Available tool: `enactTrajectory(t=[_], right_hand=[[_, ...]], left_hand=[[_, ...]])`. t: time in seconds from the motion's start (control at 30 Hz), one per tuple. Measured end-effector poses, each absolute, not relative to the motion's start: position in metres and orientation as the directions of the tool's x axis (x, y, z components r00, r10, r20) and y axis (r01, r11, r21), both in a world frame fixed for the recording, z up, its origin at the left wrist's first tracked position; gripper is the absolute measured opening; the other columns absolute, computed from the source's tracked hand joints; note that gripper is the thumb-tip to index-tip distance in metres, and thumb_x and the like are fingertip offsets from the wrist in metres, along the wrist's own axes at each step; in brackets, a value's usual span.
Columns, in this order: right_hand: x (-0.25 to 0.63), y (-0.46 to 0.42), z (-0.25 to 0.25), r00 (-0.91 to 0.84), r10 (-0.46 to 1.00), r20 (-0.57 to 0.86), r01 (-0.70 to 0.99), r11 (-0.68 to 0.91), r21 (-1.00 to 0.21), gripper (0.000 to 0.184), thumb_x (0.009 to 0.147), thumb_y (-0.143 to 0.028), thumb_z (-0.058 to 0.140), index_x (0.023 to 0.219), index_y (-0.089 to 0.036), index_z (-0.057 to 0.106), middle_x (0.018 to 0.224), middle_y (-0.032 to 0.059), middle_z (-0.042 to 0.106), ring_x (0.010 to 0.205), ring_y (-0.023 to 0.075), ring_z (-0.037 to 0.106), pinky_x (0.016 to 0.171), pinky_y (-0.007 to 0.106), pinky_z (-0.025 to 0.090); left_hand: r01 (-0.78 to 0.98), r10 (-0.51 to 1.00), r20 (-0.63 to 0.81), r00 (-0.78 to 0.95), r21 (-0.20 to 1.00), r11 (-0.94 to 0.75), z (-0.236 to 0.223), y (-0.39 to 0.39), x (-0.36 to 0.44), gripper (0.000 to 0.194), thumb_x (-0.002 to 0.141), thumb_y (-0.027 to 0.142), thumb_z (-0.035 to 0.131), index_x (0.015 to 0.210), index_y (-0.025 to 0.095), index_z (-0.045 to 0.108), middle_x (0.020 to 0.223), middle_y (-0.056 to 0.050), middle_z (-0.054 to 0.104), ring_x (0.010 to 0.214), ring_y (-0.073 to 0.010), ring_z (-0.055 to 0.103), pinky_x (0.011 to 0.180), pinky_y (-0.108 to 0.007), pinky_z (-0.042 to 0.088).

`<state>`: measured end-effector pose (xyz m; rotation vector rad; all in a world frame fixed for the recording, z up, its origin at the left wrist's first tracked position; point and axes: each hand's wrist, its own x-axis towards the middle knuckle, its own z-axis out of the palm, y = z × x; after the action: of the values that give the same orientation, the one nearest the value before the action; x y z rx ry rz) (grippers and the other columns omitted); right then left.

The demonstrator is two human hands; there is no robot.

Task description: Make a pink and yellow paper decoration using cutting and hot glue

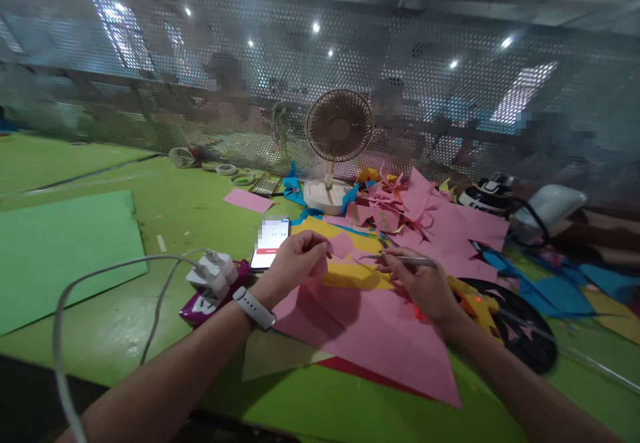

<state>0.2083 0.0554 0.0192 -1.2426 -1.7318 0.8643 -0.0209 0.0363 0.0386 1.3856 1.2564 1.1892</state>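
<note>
The small pink piece of paper (pixel 341 246) is between my two hands, its near corner pinched in my left fingers (pixel 319 250). I seem to hold it by the edge so that most of it stays bare to the other side. My right fingers (pixel 397 266) are closed round a slender tool (pixel 417 261), low down like a pen, which I'd say gives finer control of the tip; it points left, close by the paper. Whether it is a blade, tweezers or a pen, I cannot tell.

Just beneath my fingers lie the yellow paper (pixel 360 278) and, nearer to me, a large pink sheet (pixel 370 326), perhaps as a layer to work over. The phone (pixel 265 248) is just left of my left fingers, screen up, likely where I can glance at it. Nearer to me and further left, a purple power block (pixel 193 311) carries white plugs (pixel 215 276). Beyond my fingers stands a fan (pixel 340 126), facing me, probably for air. Cut pink scraps (pixel 390 210) are heaped beside it, out of the way of my fingers. Far left, a green sheet (pixel 75 256) lies flat on the desk (pixel 100 340).
</note>
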Motion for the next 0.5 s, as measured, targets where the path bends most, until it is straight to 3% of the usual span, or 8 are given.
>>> enactTrajectory(t=[0.3,0.5], right_hand=[[0.201,0.075,0.017,-0.230,0.941,0.250,0.503,0.335,-0.797,0.026,0.086,-0.042,0.048,0.093,-0.020,0.060,0.088,0.0066,0.072,0.077,0.0202,0.069,0.056,0.026,0.054],[0.194,0.071,0.022,-0.388,0.835,0.390,0.576,0.550,-0.605,0.022,0.086,-0.035,0.050,0.094,-0.023,0.068,0.100,0.0049,0.071,0.094,0.0222,0.066,0.083,0.034,0.051]], left_hand=[[0.152,0.997,0.065,-0.043,0.987,-0.058,0.037,0.038,-0.021,0.018,0.078,0.031,0.056,0.076,0.014,0.062,0.054,0.001,0.058,0.042,-0.0073,0.048,0.040,-0.017,0.035],[0.134,0.998,0.059,-0.035,0.990,-0.054,0.037,0.038,-0.021,0.016,0.078,0.029,0.056,0.076,0.014,0.062,0.054,0.002,0.057,0.042,-0.0068,0.047,0.039,-0.016,0.034]])
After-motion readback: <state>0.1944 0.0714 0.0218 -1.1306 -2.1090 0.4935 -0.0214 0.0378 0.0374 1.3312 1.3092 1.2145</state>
